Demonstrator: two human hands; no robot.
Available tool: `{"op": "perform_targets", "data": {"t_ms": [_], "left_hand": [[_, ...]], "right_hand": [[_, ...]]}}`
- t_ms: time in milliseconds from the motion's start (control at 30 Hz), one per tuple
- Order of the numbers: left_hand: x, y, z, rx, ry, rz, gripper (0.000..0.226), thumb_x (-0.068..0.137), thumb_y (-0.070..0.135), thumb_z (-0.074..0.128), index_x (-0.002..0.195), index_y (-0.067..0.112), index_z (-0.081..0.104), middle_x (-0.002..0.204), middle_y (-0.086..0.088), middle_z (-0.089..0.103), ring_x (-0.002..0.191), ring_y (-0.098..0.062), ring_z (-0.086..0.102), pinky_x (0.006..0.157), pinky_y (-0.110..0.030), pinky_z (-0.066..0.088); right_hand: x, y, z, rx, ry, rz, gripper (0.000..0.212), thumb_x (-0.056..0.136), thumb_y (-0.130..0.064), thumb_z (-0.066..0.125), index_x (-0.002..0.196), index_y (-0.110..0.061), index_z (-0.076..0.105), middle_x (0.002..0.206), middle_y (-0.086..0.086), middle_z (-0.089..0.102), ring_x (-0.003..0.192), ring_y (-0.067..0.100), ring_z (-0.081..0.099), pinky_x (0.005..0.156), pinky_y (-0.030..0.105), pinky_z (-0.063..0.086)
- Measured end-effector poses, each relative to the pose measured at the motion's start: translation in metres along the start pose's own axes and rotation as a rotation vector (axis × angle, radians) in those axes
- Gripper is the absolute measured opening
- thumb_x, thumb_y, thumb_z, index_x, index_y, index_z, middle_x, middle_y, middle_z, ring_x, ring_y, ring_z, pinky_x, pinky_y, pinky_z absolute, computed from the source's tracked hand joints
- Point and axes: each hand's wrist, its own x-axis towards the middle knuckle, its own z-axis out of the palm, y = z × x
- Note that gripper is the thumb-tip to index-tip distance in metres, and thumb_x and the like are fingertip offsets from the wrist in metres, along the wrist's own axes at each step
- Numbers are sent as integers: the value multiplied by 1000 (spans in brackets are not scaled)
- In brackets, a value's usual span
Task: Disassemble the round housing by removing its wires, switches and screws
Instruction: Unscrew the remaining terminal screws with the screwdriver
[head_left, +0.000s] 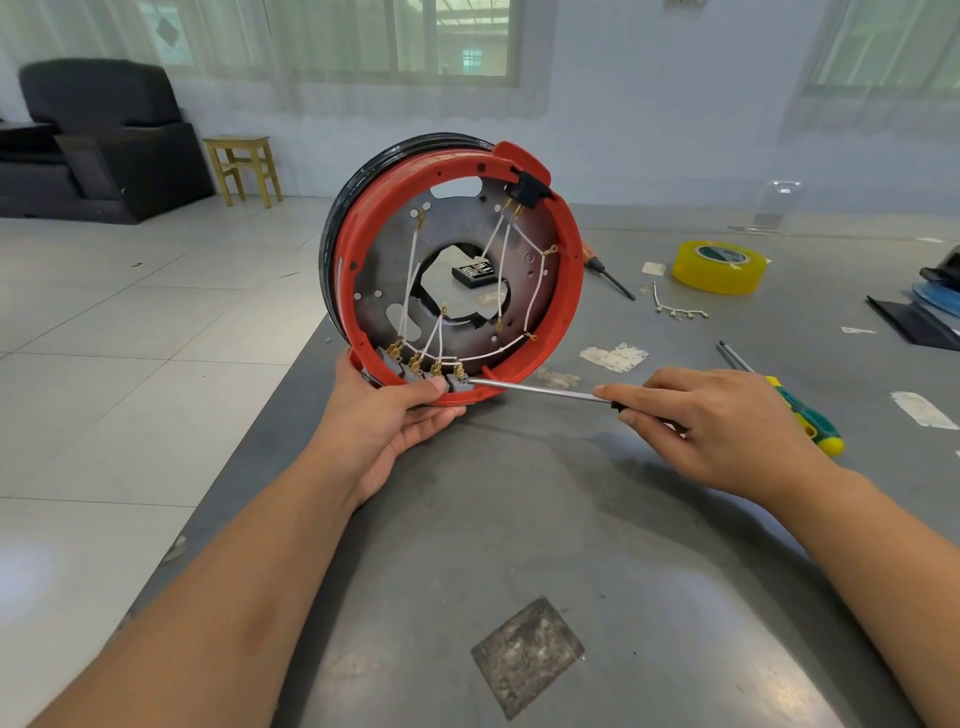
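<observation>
Round housing (457, 270) at frame centre: red plastic ring, dark metal plate, white wires (498, 244) inside, stood on edge near the grey tabletop (519, 519) left edge. Left hand (395, 415) grip clamps its lower rim by the switches (415, 366). Right hand (711, 421) grip holds a screwdriver (540, 391), tip at the rightmost switch.

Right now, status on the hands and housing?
Left hand grips housing rim, upright. Right hand holds screwdriver, tip at switches. Wires attached.
</observation>
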Motion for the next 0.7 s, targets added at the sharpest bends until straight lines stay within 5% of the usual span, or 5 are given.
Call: {"op": "perform_targets", "data": {"t_ms": [700], "left_hand": [[-3, -9, 6, 88, -6, 113, 82, 85, -12, 79, 138, 35, 40, 132, -15, 68, 90, -38, 81, 68, -34, 65]], "right_hand": [[7, -8, -7, -1, -71, 82, 36, 99, -42, 48, 127, -41, 71, 79, -15, 67, 58, 13, 60, 42, 24, 41]]}}
